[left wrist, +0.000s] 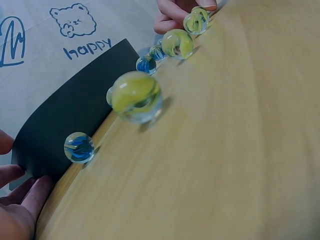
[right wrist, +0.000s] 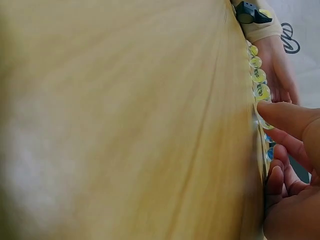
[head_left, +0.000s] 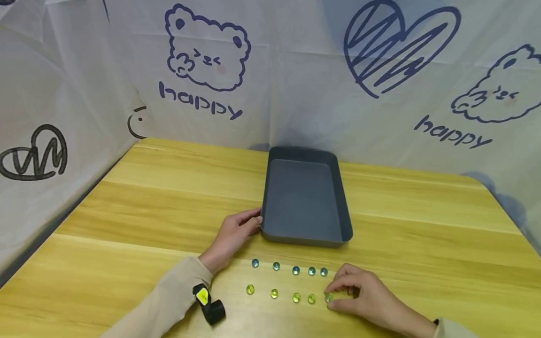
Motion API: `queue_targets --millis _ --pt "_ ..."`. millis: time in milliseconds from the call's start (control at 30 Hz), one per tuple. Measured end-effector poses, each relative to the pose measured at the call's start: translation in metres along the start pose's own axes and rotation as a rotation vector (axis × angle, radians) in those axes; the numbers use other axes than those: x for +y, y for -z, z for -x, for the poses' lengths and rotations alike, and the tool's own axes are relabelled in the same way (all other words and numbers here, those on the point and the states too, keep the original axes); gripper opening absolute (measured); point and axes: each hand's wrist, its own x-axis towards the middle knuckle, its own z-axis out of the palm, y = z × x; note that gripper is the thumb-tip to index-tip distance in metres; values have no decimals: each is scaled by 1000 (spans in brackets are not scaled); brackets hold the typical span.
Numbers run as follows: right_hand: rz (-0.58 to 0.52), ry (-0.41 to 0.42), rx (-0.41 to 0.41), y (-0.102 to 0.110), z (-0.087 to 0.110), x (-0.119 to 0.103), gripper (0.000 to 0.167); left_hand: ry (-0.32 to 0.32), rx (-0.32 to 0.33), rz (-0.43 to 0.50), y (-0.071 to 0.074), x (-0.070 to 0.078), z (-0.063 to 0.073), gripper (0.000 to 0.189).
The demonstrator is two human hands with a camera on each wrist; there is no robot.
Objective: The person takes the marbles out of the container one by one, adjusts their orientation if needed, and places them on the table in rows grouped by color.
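Observation:
In the head view my right hand (head_left: 367, 296) pinches a yellow-green glass marble (head_left: 329, 297) between thumb and fingertips, at the right end of the nearer row. My left hand (head_left: 231, 237) rests against the dark grey tray (head_left: 306, 238), its fingers touching the outside of the left wall near the front corner. Several blue marbles (head_left: 296, 270) form the row closer to the tray. The nearer row holds several yellow-green marbles (head_left: 274, 294). In the left wrist view, a yellow-green marble (left wrist: 136, 96) looms large, with a blue marble (left wrist: 79, 148) near the left fingers.
The wooden table (head_left: 169, 188) carries the tray at its middle, back edge close to the hanging cloth (head_left: 304, 94) with bear and heart drawings. A black wrist device (head_left: 209, 304) is strapped over the left sleeve (head_left: 165, 300).

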Motion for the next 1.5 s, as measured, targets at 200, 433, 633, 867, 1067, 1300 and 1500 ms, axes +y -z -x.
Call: queue_targets --millis 200,433,633,867,1067,1300,1500 --pt "19 -39 -2 -1 0 -1 16 20 6 -15 0 0 1 38" --pt "34 -55 -10 1 -1 -2 18 32 15 -25 0 2 -1 38" --pt "14 -79 -24 2 -1 -1 18 30 17 -21 0 2 -1 37" --pt "5 -6 -8 2 0 2 18 22 12 -4 0 2 0 37" --pt "-22 -15 -18 4 0 0 18 22 4 0 0 3 0 38" --pt "-51 -52 -24 3 1 -2 16 18 -7 -6 0 4 0 38" --pt "-61 -11 -10 -1 2 -3 16 31 -4 -13 0 4 1 38"
